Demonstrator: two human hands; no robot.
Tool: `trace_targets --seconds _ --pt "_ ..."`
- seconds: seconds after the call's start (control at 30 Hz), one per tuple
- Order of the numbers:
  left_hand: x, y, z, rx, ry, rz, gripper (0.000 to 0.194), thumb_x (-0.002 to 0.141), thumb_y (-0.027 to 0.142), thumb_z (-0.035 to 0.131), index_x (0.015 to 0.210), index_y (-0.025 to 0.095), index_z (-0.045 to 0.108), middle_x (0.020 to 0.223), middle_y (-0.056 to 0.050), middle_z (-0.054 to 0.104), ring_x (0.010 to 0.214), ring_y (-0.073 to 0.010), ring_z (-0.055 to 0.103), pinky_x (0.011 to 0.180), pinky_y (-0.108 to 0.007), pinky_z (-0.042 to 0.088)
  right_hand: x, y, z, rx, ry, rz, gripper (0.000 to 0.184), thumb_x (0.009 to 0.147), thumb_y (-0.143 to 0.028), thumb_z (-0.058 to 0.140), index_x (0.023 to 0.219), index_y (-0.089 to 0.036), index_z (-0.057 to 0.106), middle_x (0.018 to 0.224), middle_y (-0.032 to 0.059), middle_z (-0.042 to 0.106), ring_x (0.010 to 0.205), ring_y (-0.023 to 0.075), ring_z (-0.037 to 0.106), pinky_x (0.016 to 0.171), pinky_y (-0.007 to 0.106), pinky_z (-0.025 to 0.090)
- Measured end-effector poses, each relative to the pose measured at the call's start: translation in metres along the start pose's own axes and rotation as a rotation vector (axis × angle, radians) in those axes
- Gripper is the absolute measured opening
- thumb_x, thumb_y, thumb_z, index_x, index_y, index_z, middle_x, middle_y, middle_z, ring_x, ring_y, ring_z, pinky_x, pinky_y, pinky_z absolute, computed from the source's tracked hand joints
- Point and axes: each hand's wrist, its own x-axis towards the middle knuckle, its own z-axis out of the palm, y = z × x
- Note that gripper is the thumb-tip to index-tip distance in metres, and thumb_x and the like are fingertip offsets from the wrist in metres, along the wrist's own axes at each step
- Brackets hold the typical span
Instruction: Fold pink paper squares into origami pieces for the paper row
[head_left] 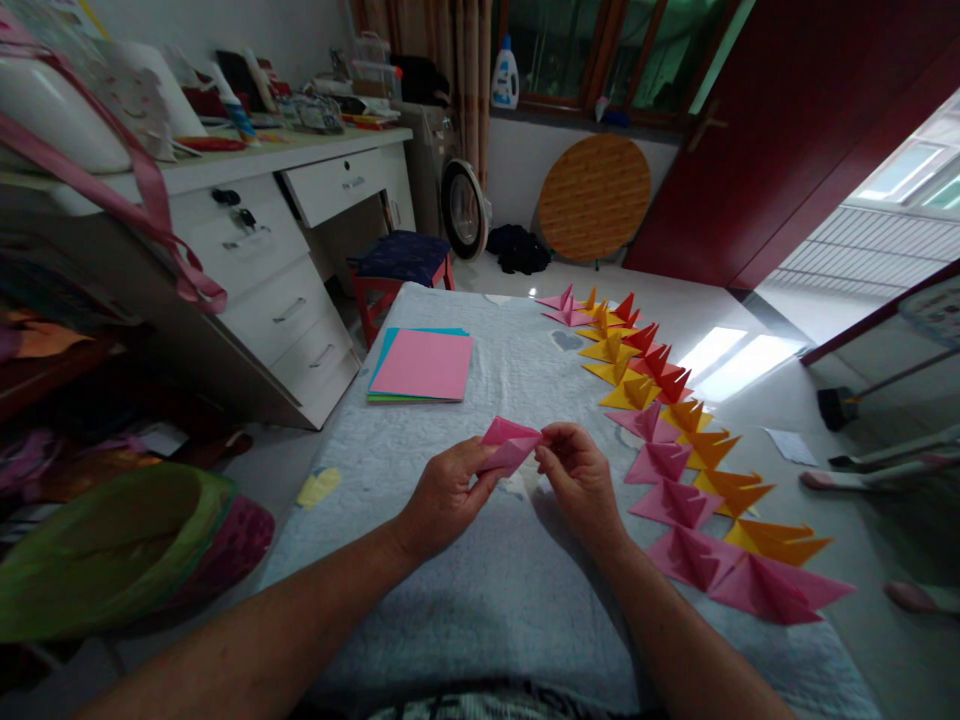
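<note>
Both hands hold one folded pink paper piece (508,444) just above the grey quilted table cover (450,590). My left hand (448,492) pinches its lower left part with closed fingers. My right hand (576,474) pinches its right tip, fingers pressed together. A stack of square coloured sheets (421,366), pink on top, lies farther away to the left. Along the right side runs a long row of finished folded shapes (679,452) in pink, orange, yellow and red.
A white desk with drawers (300,240) stands to the left, with a red stool (397,268) beside it. A green bag (105,545) sits at the lower left. A round wooden board (595,197) leans on the far wall.
</note>
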Motion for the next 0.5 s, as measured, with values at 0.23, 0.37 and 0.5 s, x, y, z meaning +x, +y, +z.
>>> trace_targets --seconds 0.23,0.37,0.5 --pt "-0.0010 -0.0028 0.0001 0.009 -0.007 0.007 0.026 0.090 0.010 0.060 0.111 0.021 0.071 0.102 -0.005 0.073 0.094 -0.0178 0.068 0.085 -0.030 0.053 0.0000 -0.0054 0.0006 0.014 0.001 0.001 0.010 0.083 -0.023 0.068 0.090 -0.023 0.061 0.077 -0.0022 0.061 0.065 0.0122 0.057 0.060 0.024 0.049" --pt "-0.0007 -0.0035 0.0001 0.012 0.002 0.026 0.025 0.089 0.010 0.060 0.108 0.020 0.071 0.100 -0.005 0.073 0.093 -0.0177 0.068 0.083 -0.030 0.054 -0.0005 -0.0072 0.0017 0.037 0.005 0.015 0.011 0.082 -0.025 0.069 0.090 -0.023 0.061 0.077 -0.0022 0.062 0.064 0.0120 0.058 0.059 0.024 0.050" --pt "0.0000 -0.0029 -0.0001 0.015 0.004 0.018 0.024 0.090 0.010 0.060 0.108 0.020 0.072 0.101 -0.006 0.074 0.094 -0.0178 0.069 0.085 -0.030 0.054 -0.0005 -0.0080 0.0025 0.072 0.029 0.024 0.015 0.081 -0.025 0.071 0.093 -0.023 0.062 0.079 -0.0020 0.065 0.069 0.0126 0.062 0.062 0.024 0.052"
